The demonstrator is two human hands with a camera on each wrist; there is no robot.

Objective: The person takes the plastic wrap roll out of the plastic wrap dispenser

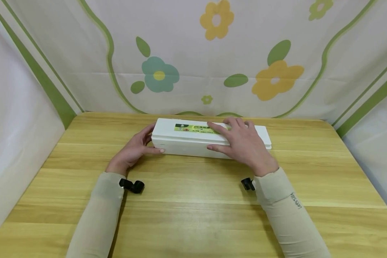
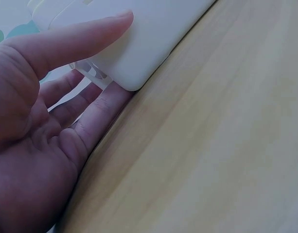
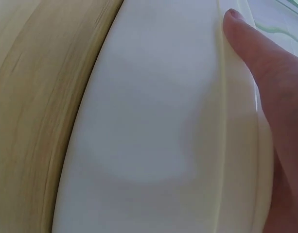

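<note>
A long white cling film box (image 1: 190,148) with a green and yellow label (image 1: 190,128) on its lid lies across the far part of the table. My left hand (image 1: 133,147) grips its left end, thumb on the front face and the other fingers round the end; in the left wrist view the fingertips pass behind the box (image 2: 153,43). Over the right half of the lid lies my right hand (image 1: 243,143), its fingers reaching across the top. The right thumb (image 3: 255,46) presses along the lid's front edge in the right wrist view. Part of the label is covered.
The wooden table (image 1: 187,215) has its far edge close behind the box. A white cloth (image 1: 187,46) with flowers and green lines hangs along the back, and more cloth hangs at both sides. Small black wrist mounts (image 1: 133,186) stick out from the sleeves.
</note>
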